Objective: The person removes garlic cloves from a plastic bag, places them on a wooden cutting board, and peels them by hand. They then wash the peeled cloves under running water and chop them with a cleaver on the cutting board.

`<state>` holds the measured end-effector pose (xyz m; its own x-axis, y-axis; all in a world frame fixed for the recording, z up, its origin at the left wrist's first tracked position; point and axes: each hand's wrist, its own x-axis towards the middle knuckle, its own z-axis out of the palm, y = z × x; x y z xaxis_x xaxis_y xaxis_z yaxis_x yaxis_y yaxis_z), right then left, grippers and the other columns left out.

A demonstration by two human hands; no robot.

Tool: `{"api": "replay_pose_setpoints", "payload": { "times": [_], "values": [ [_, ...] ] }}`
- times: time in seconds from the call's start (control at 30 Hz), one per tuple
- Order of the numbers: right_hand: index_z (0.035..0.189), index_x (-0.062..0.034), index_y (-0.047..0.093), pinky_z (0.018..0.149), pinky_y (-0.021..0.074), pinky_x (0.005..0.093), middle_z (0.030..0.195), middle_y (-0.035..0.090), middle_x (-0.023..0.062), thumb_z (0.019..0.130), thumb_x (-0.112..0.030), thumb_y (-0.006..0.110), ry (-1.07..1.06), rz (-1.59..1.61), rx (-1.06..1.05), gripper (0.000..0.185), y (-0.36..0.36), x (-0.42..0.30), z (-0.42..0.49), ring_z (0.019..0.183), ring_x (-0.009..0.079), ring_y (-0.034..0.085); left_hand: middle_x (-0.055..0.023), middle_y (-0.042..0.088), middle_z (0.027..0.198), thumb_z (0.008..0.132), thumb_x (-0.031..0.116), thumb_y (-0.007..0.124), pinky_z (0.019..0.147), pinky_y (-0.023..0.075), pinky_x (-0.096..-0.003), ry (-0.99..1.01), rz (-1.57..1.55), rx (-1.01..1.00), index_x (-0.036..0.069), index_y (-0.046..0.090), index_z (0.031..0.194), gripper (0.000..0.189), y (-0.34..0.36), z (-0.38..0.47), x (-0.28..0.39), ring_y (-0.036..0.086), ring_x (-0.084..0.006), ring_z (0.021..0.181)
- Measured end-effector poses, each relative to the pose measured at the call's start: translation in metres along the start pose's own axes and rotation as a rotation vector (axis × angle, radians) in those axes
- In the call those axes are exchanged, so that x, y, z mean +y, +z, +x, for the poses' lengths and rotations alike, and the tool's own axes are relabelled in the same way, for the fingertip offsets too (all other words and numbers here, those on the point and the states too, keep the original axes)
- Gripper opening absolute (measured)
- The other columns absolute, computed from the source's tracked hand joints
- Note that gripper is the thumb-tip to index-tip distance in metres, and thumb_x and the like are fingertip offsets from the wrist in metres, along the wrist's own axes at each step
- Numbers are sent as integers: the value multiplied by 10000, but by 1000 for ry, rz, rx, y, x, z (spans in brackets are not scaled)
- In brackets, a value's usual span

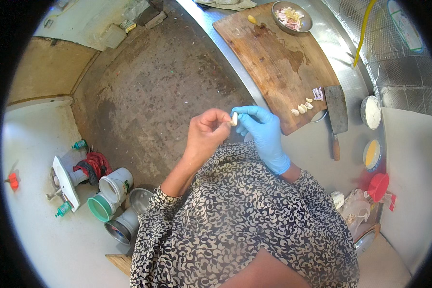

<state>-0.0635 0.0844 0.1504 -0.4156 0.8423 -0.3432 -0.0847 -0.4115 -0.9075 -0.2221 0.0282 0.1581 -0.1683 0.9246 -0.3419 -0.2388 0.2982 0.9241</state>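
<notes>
Held in front of my chest is a garlic clove point(235, 118), pinched between both hands. My bare left hand point(208, 127) grips its lower left side with thumb and forefinger. My right hand point(261, 131), in a blue glove, has its fingertips on the clove's right side. To the right lies a wooden cutting board point(273, 64). Several garlic cloves point(302, 108) rest near its close end, beside a small pile of purple-white strips point(318, 94). A cleaver point(336, 109) lies at the board's right edge, its wooden handle towards me.
A metal bowl point(298, 27) of chopped pieces and a yellowish piece point(252, 19) sit at the board's far end. Bowls of white point(372, 114) and yellow point(372, 154) contents line the counter's right side. Buckets point(116, 185) stand on the floor at left, near a wall sink point(65, 183).
</notes>
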Motion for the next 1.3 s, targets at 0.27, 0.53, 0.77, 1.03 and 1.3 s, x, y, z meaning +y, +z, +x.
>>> {"api": "replay_pose_setpoints", "payload": {
  "times": [0.27,0.53,0.77,1.03,1.3],
  "values": [
    [1120,-13,700,617,504,202,932,708,54,949,-104,628,-68,-87,-53,207,0,2,-2,720,71,627,37,638,854,881,-39,592,667,453,-192,33,23,-46,10,646,898,75,0,2,0,562,-30,766],
    [1146,11,682,643,500,227,940,705,50,984,-171,587,88,82,-29,261,-4,2,4,726,89,632,34,636,818,875,-1,632,649,459,-201,-57,-2,-103,15,649,892,29,-23,-1,8,568,-39,715],
    [1176,9,673,657,489,231,958,702,46,998,-217,586,123,158,-8,300,-12,9,7,729,86,611,-154,685,1094,869,111,679,979,443,-384,-38,793,-127,-6,723,891,127,-100,11,-13,615,-204,1070],
    [1127,10,699,674,496,224,949,700,47,949,-141,657,99,107,28,237,-12,1,7,738,85,613,-173,613,1267,831,19,678,1002,442,-438,359,1166,129,16,712,985,158,-73,11,-24,611,-349,1085],
    [1087,-2,706,678,512,203,919,701,31,905,-60,686,-59,17,31,192,-8,0,-1,774,64,630,-30,695,888,888,27,706,734,526,-232,63,123,19,-11,698,1005,123,2,4,13,646,-96,824]
  ]
}}
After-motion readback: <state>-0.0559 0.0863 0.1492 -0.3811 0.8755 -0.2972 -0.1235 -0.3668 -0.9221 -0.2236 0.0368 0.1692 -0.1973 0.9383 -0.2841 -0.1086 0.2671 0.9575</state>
